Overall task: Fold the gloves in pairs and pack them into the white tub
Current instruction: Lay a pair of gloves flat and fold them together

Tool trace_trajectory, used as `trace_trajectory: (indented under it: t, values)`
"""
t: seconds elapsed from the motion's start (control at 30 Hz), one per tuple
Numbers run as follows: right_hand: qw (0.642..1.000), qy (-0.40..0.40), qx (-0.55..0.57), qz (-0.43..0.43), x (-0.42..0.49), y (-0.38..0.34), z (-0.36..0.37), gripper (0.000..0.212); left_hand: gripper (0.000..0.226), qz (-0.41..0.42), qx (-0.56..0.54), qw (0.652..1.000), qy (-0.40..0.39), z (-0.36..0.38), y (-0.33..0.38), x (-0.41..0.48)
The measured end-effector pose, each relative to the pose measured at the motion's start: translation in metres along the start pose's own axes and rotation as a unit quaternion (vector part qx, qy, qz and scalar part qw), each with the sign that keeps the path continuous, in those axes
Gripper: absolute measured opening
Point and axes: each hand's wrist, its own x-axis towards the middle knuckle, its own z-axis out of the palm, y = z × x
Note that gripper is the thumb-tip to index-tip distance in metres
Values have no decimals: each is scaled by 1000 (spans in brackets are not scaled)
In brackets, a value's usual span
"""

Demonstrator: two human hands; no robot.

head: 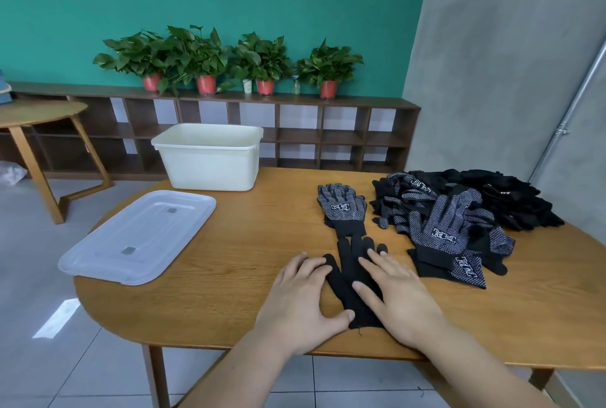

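Note:
A plain black glove (348, 279) lies flat near the table's front edge, fingers pointing away from me. My left hand (300, 302) rests flat on its left side, and my right hand (398, 297) presses flat on its right side. Just beyond it lies a dotted black glove (342, 207), palm up, its cuff touching the black glove's fingertips. A heap of dotted and black gloves (459, 220) covers the table's right side. The white tub (210, 156) stands at the table's far edge; its inside is hidden.
A clear plastic lid (137, 235) lies on the left of the wooden table (249, 243), overhanging the edge slightly. Behind stand a low dark shelf (295, 132) with potted plants (206, 59) and another wooden table (39, 115) at the left.

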Motion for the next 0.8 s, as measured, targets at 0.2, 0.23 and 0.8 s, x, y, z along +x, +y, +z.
trace_trajectory:
  t: [0.2, 0.23, 0.8]
  values:
    - [999, -15, -36, 6, -36, 9, -10, 83, 92, -5, 0, 1000, 3, -1, 1, -3]
    - [999, -28, -32, 8, -37, 9, -10, 82, 90, 4, 0, 1000, 0, -1, 0, -3]
    - [969, 63, 208, -116, -52, 20, -18, 22, 27, 97, -136, 986, 27, 4, -8, -8]
